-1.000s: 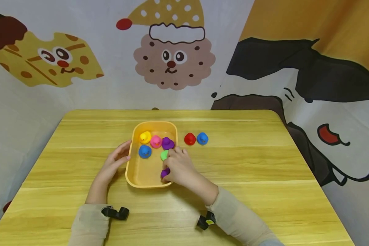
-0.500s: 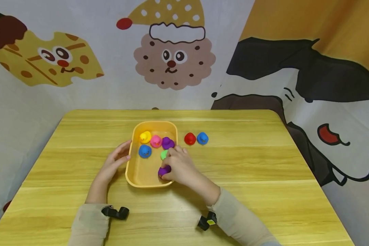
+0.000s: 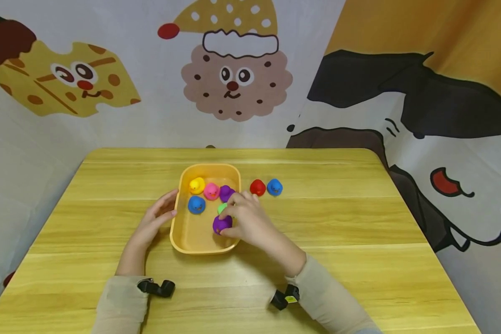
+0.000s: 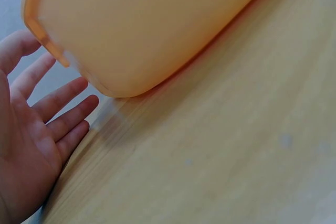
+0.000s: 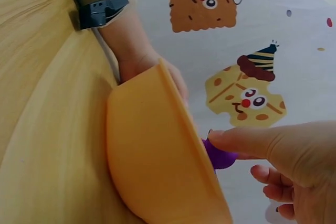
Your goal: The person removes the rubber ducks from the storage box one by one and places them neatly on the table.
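My right hand [image 3: 250, 218] pinches a purple rubber duck [image 3: 221, 225] between thumb and fingers over the front right part of a yellow plastic bin [image 3: 183, 249]. In the right wrist view the purple duck shows just above the bin's rim. My left hand [image 3: 156, 218] rests against the bin's left side, its fingers extended, as the left wrist view also shows. Inside the bin sit a yellow duck [image 3: 196, 185], a pink duck [image 3: 211, 191], a blue duck [image 3: 196, 205] and another purple duck [image 3: 226, 193]. A green duck [image 3: 222, 208] is partly hidden by my right fingers.
Outside the bin, beyond its right side, a red duck [image 3: 257, 187] and a second blue duck [image 3: 274, 187] stand side by side on the wooden table [image 3: 338, 222]. A printed cloth [image 3: 150, 130] hangs behind the table's far edge.
My right hand has raised the purple duck from the bin's front right corner, shifting it slightly away from me. My left hand and the other ducks have stayed put.
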The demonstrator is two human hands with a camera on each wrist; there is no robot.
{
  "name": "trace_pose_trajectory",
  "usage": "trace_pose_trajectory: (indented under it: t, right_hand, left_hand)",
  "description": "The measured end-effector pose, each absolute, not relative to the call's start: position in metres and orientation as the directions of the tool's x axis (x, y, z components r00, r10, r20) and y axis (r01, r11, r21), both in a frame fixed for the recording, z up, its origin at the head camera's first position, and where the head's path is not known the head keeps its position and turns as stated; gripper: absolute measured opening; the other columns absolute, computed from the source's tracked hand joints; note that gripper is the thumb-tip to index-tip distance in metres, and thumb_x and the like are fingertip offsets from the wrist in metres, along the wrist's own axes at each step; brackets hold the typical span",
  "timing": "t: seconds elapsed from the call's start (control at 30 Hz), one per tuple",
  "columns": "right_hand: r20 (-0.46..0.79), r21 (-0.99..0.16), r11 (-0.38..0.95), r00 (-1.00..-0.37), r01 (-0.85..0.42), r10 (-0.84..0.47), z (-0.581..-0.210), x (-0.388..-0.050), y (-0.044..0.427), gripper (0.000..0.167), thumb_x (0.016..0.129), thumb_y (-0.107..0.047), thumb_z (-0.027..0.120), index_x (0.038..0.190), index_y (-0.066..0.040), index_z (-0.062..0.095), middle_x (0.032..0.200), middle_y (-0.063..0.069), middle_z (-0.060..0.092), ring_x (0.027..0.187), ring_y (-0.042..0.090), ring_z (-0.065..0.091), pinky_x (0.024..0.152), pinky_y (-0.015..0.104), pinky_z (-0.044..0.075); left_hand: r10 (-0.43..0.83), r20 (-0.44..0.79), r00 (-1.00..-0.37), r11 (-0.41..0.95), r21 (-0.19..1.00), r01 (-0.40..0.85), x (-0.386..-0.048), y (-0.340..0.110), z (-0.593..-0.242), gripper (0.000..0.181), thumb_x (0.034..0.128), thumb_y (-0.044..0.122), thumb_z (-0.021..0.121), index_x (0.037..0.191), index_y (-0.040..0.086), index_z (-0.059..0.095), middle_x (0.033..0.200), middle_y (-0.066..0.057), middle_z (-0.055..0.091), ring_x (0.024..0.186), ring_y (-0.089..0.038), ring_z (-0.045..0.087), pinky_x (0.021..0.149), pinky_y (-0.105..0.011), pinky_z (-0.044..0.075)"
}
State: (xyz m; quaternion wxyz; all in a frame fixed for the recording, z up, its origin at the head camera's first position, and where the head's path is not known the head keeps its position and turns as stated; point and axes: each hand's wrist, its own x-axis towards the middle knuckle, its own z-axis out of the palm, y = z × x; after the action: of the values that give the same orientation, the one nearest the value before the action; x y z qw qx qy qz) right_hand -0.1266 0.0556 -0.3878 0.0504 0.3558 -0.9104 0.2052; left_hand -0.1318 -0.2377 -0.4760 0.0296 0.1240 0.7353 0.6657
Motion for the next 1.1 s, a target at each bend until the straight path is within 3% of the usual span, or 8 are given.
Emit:
trace_pose_trajectory:
  t: [0.67,0.93,1.1]
  right_hand:
    - [0.372,-0.339,0.547,-0.643,-0.766,-0.67,-0.355,-0.136,0.082,0.028,0.074,-0.032,0.083,0.098,-0.019,0.075,0.101,-0.004,0.066,0.102,0.016,0.049,0.092,0.039,0.035]
    - [0.357,-0.342,0.569,-0.663,-0.748,-0.658,-0.345,-0.139,0.094,0.029,0.075,-0.032,0.082,0.1,-0.02,0.074,0.101,-0.005,0.069,0.103,0.015,0.051,0.094,0.049,0.033]
    - [0.377,-0.383,0.548,-0.667,-0.744,-0.643,-0.339,-0.142,0.102,0.03,0.074,-0.027,0.083,0.101,-0.017,0.075,0.099,-0.006,0.07,0.099,0.013,0.051,0.089,0.044,0.035]
  left_hand:
    - [0.218,0.14,-0.966,0.086,0.983,0.162,-0.133,-0.237,-0.477,0.053,0.0973,0.004,0.052,0.147,0.003,0.034,0.143,-0.026,0.038,0.123,-0.017,0.043,0.094,-0.018,0.038]
    - [0.226,0.142,-0.964,0.081,0.983,0.164,-0.133,-0.237,-0.477,0.053,0.0976,0.005,0.052,0.147,0.002,0.034,0.145,-0.026,0.036,0.126,-0.02,0.042,0.095,-0.018,0.037]
    - [0.223,0.138,-0.965,0.085,0.984,0.16,-0.132,-0.238,-0.477,0.053,0.0978,0.005,0.052,0.147,0.002,0.034,0.145,-0.026,0.036,0.125,-0.018,0.042,0.095,-0.017,0.037]
